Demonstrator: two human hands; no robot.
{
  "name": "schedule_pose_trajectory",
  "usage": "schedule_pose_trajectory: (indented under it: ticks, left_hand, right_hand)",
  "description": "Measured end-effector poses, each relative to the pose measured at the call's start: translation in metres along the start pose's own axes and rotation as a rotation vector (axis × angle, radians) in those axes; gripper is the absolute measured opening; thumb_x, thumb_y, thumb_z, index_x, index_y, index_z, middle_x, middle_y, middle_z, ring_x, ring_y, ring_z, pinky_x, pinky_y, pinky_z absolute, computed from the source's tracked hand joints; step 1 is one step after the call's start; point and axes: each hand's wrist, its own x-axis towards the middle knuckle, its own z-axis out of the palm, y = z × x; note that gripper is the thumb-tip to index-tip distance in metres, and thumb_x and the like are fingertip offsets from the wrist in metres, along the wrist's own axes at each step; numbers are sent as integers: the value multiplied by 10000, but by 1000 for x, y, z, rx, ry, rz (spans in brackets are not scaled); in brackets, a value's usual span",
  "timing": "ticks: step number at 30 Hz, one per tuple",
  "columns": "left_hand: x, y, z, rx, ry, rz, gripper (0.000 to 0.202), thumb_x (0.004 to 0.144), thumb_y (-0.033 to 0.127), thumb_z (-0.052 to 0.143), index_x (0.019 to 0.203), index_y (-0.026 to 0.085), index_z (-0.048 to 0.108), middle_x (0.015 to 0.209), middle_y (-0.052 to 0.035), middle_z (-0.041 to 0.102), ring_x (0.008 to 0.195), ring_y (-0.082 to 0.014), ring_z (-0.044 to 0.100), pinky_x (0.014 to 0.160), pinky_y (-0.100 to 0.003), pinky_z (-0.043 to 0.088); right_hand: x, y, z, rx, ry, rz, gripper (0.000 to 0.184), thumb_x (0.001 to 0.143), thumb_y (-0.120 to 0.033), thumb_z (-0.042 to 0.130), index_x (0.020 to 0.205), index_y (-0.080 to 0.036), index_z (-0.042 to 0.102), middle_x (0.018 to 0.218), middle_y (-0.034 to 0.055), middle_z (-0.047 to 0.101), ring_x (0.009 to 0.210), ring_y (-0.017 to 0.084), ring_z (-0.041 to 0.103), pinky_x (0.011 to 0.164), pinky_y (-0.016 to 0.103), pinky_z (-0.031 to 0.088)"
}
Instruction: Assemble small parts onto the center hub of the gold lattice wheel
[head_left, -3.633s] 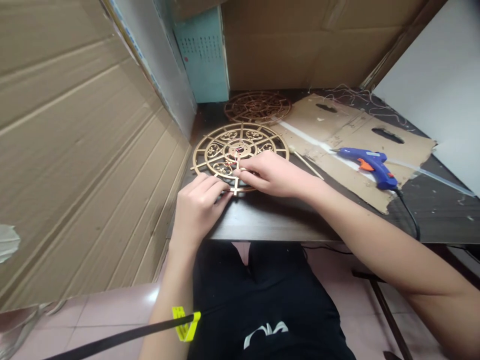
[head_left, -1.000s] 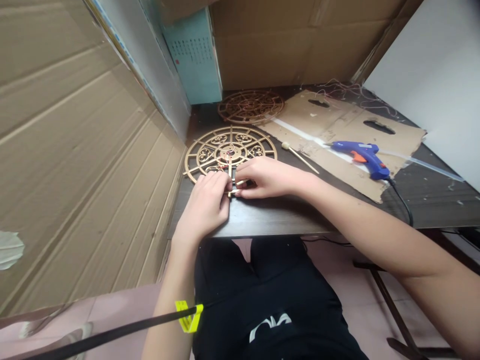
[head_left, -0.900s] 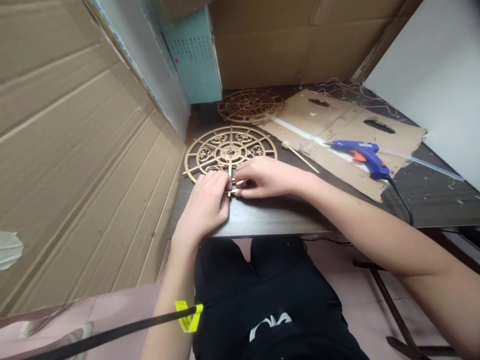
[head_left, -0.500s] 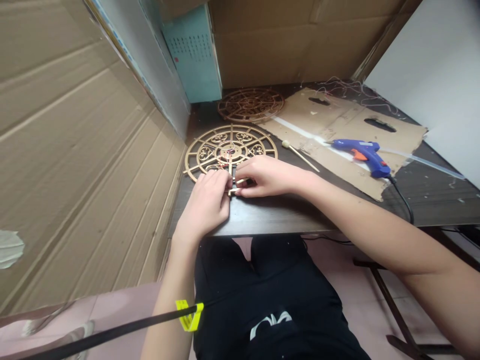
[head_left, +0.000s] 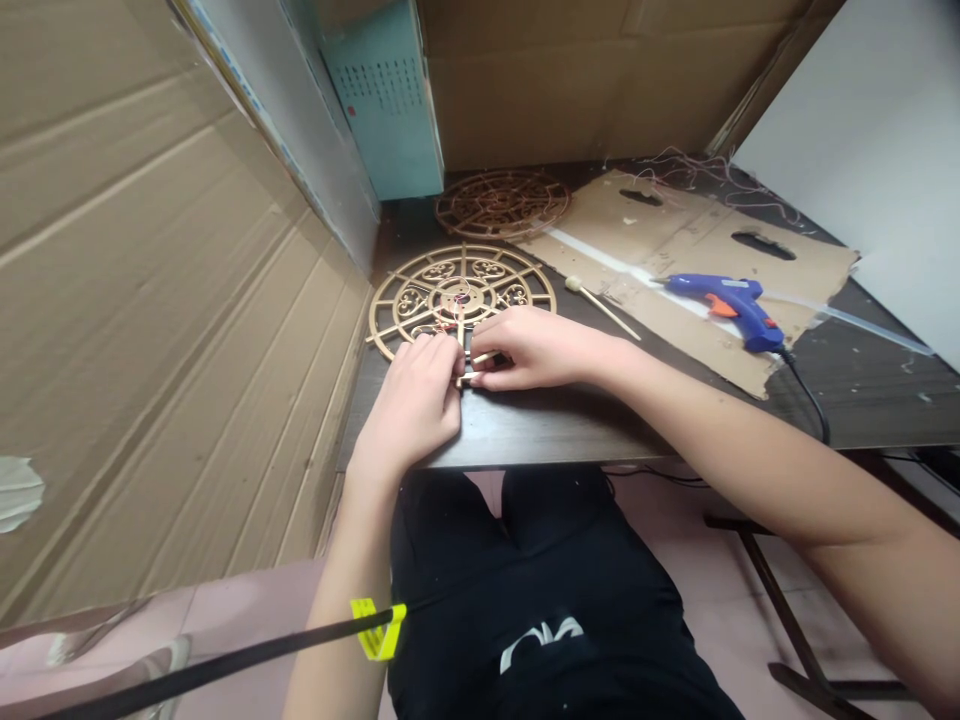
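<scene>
A laser-cut wooden wheel with scrollwork (head_left: pixel 420 290) lies flat on the dark table, with thin wires at its hub. At its near edge, a thin wooden slat (head_left: pixel 460 345) crosses a short strip and runs toward the hub. My left hand (head_left: pixel 412 405) pinches the slat from the left, and my right hand (head_left: pixel 532 350) pinches it from the right. Their fingertips nearly meet and hide the joint. A second, darker wheel (head_left: pixel 502 204) wound with copper-coloured wire lies farther back.
A blue glue gun (head_left: pixel 731 312) with an orange trigger rests on a torn cardboard sheet (head_left: pixel 675 270), and a round-tipped wooden stick (head_left: pixel 600 307) lies beside the wheel. Cardboard walls (head_left: pixel 172 270) rise left and behind. A black cord (head_left: pixel 806 400) drops off the table edge.
Over the last few seconds my hands have drawn together at the wheel's near edge. In the last second they have stayed nearly still, and the scene has only shifted slightly in view.
</scene>
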Motion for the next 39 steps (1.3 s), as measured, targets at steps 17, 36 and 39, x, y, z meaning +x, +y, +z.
schedule_pose_trajectory:
  ticks: [17,36,39]
  left_hand:
    - [-1,1,-2,10,20,9,234,859,24,506,905,239,428,938,-71,595,950,-290,564,821,-431,417]
    - [-3,2,-3,22,4,3,203,884,34,490,910,233,457,961,-86,620,968,-298,573,844,-447,435]
    - [-3,2,-2,6,5,-7,205,882,40,496,905,238,446,957,-84,622,967,-299,576,846,-448,435]
  right_hand:
    - [0,2,1,19,4,-13,135,909,-182,654,781,-157,622,767,20,633,694,130,482,681,273,306]
    - [0,4,2,22,7,-25,130,923,-208,653,805,-157,634,792,27,643,709,135,489,691,276,311]
    - [-1,4,2,26,7,-25,124,921,-209,656,810,-158,638,794,26,642,711,136,491,691,275,312]
